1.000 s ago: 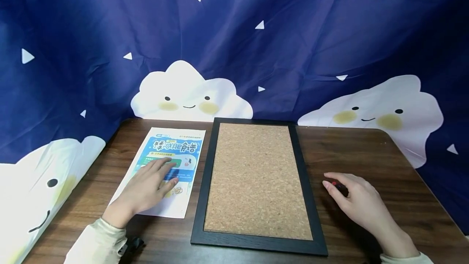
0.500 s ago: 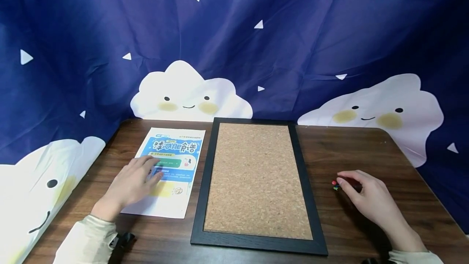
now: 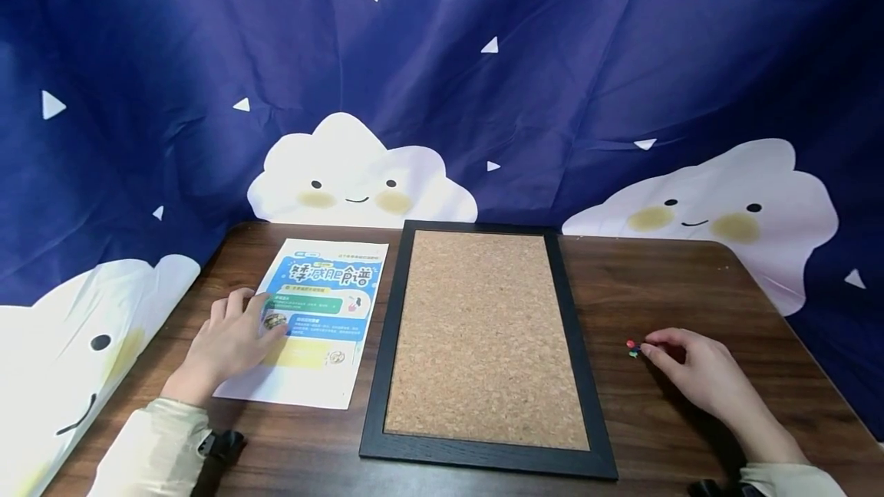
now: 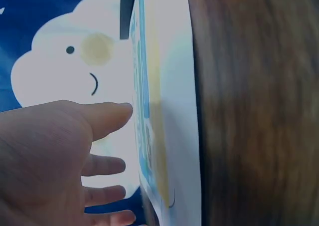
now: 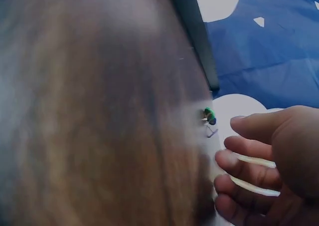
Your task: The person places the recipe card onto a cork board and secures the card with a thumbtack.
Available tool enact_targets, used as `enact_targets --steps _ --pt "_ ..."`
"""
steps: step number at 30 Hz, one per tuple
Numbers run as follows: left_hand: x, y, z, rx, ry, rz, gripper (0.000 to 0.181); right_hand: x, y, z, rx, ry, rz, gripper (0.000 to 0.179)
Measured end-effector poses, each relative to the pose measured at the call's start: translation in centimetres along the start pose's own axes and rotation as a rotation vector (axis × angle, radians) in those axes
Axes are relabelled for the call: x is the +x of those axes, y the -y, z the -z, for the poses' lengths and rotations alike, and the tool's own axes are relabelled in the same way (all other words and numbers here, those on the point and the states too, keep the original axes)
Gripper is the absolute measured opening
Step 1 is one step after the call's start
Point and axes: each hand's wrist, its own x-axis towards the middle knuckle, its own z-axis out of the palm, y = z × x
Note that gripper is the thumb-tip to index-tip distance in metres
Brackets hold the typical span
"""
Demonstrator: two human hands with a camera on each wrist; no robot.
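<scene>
Wooden table [image 3: 691, 282], right hand [image 3: 707, 374] beside pushpins [image 3: 632, 353]

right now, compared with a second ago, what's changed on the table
The left hand has drawn leftward and slightly toward the person, showing more of the printed sheet. The right hand has shifted to the right, uncovering small coloured pieces that it mostly hid. Neither hand visibly took hold of or let go of anything. The sheet and the framed cork board stayed in place.
</scene>
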Motion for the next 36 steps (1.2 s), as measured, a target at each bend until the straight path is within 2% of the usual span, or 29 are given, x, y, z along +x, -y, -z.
enact_targets --steps 4,15,21,25,32,36 --pt "0.2 0.3 0.2 -0.003 0.05 0.037 0.086 0.6 0.0 0.0 -0.033 0.066 -0.019 0.025" --pt "1.4 0.6 0.8 -0.023 0.128 0.117 0.1 0.9 0.1 -0.1 -0.052 0.079 -0.012 0.007" --pt "1.8 1.2 0.8 -0.079 0.094 0.127 0.11 0.9 0.3 -0.3 -0.049 0.064 -0.001 0.006" --pt "2.0 1.8 0.7 -0.129 0.073 0.141 0.113 0.8 0.4 -0.4 -0.04 0.023 -0.008 0.006" --pt "1.9 2.7 0.7 -0.206 0.036 0.158 0.107 0.1 0.5 -0.4 -0.006 -0.073 -0.017 0.007" --pt "1.9 2.9 0.6 -0.225 0.034 0.156 0.101 0.0 0.6 -0.4 0.009 -0.092 -0.021 0.009"
